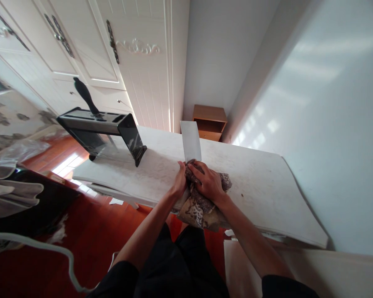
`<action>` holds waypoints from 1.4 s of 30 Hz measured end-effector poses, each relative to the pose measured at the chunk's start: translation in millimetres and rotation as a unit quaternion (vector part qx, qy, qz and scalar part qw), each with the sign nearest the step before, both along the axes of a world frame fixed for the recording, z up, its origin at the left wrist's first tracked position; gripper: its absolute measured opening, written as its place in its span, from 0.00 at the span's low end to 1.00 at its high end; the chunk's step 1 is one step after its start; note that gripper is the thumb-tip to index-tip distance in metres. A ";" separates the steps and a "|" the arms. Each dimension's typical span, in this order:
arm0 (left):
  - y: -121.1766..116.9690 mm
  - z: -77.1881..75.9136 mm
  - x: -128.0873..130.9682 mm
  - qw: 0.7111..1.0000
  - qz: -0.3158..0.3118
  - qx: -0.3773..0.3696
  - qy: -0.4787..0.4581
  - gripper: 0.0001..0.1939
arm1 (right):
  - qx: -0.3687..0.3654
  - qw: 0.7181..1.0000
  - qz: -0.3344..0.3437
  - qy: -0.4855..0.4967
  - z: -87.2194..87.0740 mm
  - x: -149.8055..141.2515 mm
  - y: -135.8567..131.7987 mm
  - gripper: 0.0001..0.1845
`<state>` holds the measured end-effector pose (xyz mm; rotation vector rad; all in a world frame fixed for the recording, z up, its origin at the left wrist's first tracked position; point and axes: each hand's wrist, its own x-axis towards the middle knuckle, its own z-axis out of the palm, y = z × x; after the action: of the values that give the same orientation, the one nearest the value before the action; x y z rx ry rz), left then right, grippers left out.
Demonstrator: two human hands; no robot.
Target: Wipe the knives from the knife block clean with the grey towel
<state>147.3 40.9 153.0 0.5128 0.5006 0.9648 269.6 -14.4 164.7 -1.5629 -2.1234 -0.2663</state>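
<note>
White wardrobe doors [143,85] and a glossy pale wall [326,99] enclose a room with a red-brown floor [102,231]. Across it stretches a long white tabletop [257,186], its far edge facing the wardrobe, its near edge at the person's dark-clad legs, its right end close to the wall. Bare surface runs from the hands to that right end, marked by one small dark speck [242,195]; a narrower gap lies to the left, before a black-framed stand [108,124] with an upright black handle [85,97]. Beyond the far edge sits a small wooden cabinet [209,114].

Both forearms reach forward and converge at mid-table. A brown patterned cloth [199,209] lies bunched beneath the hands, hanging over the near edge. The right hand [207,182] closes over it, fingers curled, knuckles up. The left hand [180,182] presses against its left side, thumb raised; whether it grips anything cannot be told. From the bundle a flat grey blade [191,140] points away from the person, overlapping the far edge in view.
</note>
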 end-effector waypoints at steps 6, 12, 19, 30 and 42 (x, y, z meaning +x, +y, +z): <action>2.8 0.4 -4.6 1.000 -0.016 -0.018 0.004 0.29 | 0.002 0.999 0.041 -0.006 -3.9 2.6 -0.1 0.32; 2.9 -0.5 -8.9 0.999 -0.015 0.035 0.021 0.32 | 0.009 0.992 0.125 -0.004 -5.1 10.1 0.9 0.30; 1.9 -6.6 -6.6 0.999 -0.010 0.033 0.028 0.27 | 0.013 0.992 0.128 0.012 -3.3 12.7 -0.8 0.30; 2.0 -12.0 -5.0 0.995 0.069 0.059 0.047 0.14 | 0.055 0.997 0.049 0.000 -4.0 1.6 -5.9 0.28; 6.5 0.4 -5.6 0.998 0.039 -0.048 0.016 0.15 | 0.071 0.990 0.124 0.011 -10.9 9.7 -8.8 0.32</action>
<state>141.7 47.5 153.4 0.4264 0.5967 1.0039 279.3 -23.2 153.8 -1.2027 -2.2023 -0.3058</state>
